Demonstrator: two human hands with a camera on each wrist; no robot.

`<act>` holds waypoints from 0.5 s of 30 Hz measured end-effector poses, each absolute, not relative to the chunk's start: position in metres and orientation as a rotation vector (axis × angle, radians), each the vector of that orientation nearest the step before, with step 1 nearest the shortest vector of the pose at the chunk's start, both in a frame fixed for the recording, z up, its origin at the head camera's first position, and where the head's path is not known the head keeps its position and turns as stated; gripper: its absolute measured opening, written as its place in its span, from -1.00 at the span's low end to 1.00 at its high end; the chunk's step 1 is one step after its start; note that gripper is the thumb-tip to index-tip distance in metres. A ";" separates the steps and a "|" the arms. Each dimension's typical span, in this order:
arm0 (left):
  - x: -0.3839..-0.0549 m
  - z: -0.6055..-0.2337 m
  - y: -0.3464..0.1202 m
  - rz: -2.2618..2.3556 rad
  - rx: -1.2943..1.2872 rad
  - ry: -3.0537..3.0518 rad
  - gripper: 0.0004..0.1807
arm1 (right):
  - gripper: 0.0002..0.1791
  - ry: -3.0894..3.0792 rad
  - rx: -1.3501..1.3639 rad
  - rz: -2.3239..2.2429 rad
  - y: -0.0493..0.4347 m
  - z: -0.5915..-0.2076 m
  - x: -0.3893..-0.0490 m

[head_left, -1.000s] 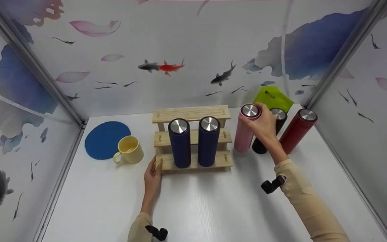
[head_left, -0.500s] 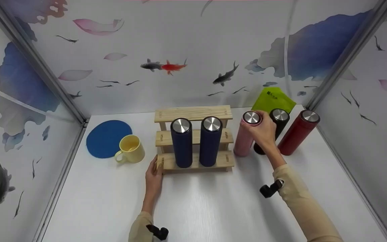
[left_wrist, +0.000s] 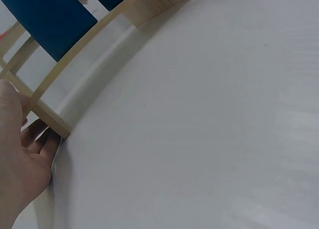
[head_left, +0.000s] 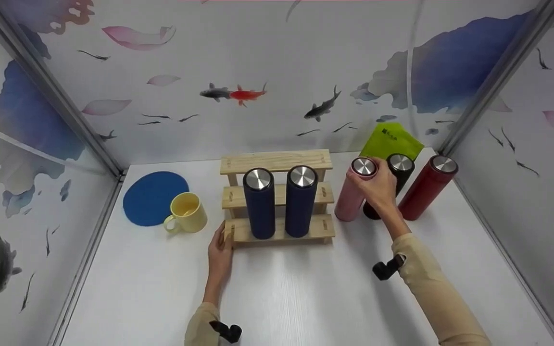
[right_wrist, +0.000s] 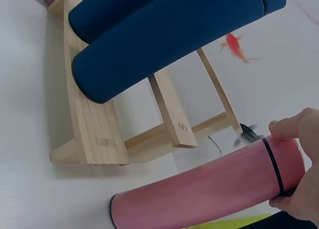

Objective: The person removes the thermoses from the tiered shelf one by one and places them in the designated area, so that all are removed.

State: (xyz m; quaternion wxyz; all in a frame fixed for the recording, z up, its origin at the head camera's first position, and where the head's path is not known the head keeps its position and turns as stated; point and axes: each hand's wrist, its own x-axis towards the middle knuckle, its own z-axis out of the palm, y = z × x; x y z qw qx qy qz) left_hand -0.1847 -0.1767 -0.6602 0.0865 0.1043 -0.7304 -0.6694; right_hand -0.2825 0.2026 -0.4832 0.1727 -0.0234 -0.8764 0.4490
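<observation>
On the right side of the table, my right hand (head_left: 378, 186) grips a pink thermos bottle (head_left: 349, 202) around its top, just below the silver lid. In the right wrist view, thumb and fingers wrap the bottle's upper band, and its body leans slightly. My left hand (head_left: 220, 252) holds the left end of a three-step wooden rack (head_left: 277, 162), thumb by the lowest step and fingers around its leg in the left wrist view. Two dark blue thermos bottles, a left one (head_left: 259, 211) and a right one (head_left: 299, 211), stand on the lowest step.
Just right of the pink bottle are a black thermos bottle (head_left: 402, 178), partly hidden by my right hand, and a red one (head_left: 426, 192). A lime-green pouch (head_left: 390, 137) is behind them. At left, a yellow mug (head_left: 189, 218) stands beside a round blue mat (head_left: 149, 199).
The right hand has brought the pink bottle slightly down and toward me, and its top now tips a little to the right. The left hand stays on the rack.
</observation>
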 end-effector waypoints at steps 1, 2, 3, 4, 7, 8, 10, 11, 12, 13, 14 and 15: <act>-0.184 -0.660 -0.177 -1.994 0.309 -2.178 -0.43 | -0.20 -2.498 -0.059 1.269 0.203 -0.483 -0.283; -0.184 -0.660 -0.177 -1.997 0.309 -2.176 -0.43 | -0.20 -2.508 -0.054 1.267 0.202 -0.482 -0.283; -0.184 -0.660 -0.176 -1.999 0.307 -2.173 -0.43 | -0.20 -2.511 -0.052 1.266 0.203 -0.482 -0.283; -0.184 -0.659 -0.176 -2.001 0.302 -2.171 -0.43 | -0.20 -2.508 -0.048 1.266 0.203 -0.481 -0.283; -0.184 -0.659 -0.176 -1.998 0.291 -2.167 -0.44 | -0.23 -2.482 -0.020 1.250 0.203 -0.479 -0.282; -0.184 -0.659 -0.175 -1.999 0.290 -2.162 -0.44 | -0.23 -2.466 -0.004 1.247 0.203 -0.477 -0.282; -0.184 -0.658 -0.175 -1.997 0.289 -2.158 -0.45 | -0.22 -2.430 0.030 1.245 0.202 -0.472 -0.281; -0.184 -0.659 -0.175 -1.998 0.291 -2.155 -0.45 | -0.22 -2.420 0.042 1.255 0.202 -0.469 -0.280; -0.184 -0.658 -0.175 -1.996 0.292 -2.156 -0.45 | -0.21 -2.413 0.054 1.267 0.201 -0.466 -0.279; -0.185 -0.659 -0.175 -1.994 0.295 -2.157 -0.45 | -0.20 -2.409 0.062 1.278 0.200 -0.462 -0.278; -0.185 -0.659 -0.175 -1.993 0.298 -2.158 -0.45 | -0.18 -2.409 0.067 1.294 0.199 -0.458 -0.277; -0.185 -0.659 -0.175 -1.993 0.303 -2.157 -0.45 | -0.18 -2.413 0.069 1.308 0.198 -0.455 -0.276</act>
